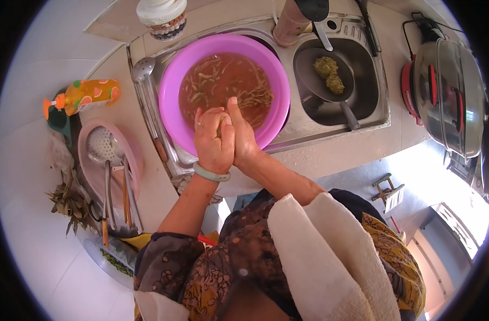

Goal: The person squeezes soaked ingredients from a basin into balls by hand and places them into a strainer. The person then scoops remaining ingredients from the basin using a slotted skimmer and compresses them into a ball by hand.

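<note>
My left hand point(213, 143), with a ring and a pale bangle, is pressed against my right hand point(242, 135) over the near side of a purple basin point(172, 120). Both are closed around a clump of shredded vegetable point(221, 124), of which only a greenish bit shows between the fingers. Reddish-brown water point(212, 80) fills much of the basin, with pale vegetable shreds point(255, 99) floating in it. To the right, two squeezed clumps of shredded vegetable point(330, 75) lie in a metal pan or bowl point(307, 67) with a handle, resting over the right sink bowl.
A ladle point(143, 69) lies along the sink's left edge. Further left are a pink basin point(86, 171) with a skimmer point(101, 144) and an orange soap bottle point(92, 95). A lidded jar point(163, 18) stands behind; an electric pot point(440, 96) stands right.
</note>
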Demonstrator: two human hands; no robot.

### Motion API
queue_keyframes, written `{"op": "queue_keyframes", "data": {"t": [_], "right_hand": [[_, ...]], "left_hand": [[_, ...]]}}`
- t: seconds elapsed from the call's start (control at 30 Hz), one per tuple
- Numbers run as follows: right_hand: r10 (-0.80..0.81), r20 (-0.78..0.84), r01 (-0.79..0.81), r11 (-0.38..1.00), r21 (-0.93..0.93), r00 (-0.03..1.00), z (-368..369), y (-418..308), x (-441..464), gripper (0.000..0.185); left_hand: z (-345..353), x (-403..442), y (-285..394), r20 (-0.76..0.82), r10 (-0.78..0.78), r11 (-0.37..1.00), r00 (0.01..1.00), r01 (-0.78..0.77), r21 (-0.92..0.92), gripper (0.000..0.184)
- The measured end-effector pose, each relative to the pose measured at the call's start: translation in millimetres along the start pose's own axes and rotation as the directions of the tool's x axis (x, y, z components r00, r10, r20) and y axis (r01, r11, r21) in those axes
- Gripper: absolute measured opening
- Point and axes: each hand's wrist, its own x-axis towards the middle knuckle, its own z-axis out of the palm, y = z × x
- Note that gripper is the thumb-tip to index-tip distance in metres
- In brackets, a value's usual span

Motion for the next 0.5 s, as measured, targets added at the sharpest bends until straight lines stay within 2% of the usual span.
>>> {"op": "queue_keyframes", "data": {"t": [0.2, 0.5], "right_hand": [[0.046, -0.018, -0.044, 0.993, 0.107, 0.999, -3, 3, 0, 0.052], [0.049, -0.034, -0.043, 0.985, 0.165, 0.998, -15, 13, 6, 0.037]], "left_hand": [[3, 0, -6, 0.046, -0.036, 0.994, 0.998, 0.04, -0.1, 0.012], [8, -9, -14, 0.048, -0.053, 0.995, 0.997, 0.056, -0.081, 0.012]]}}
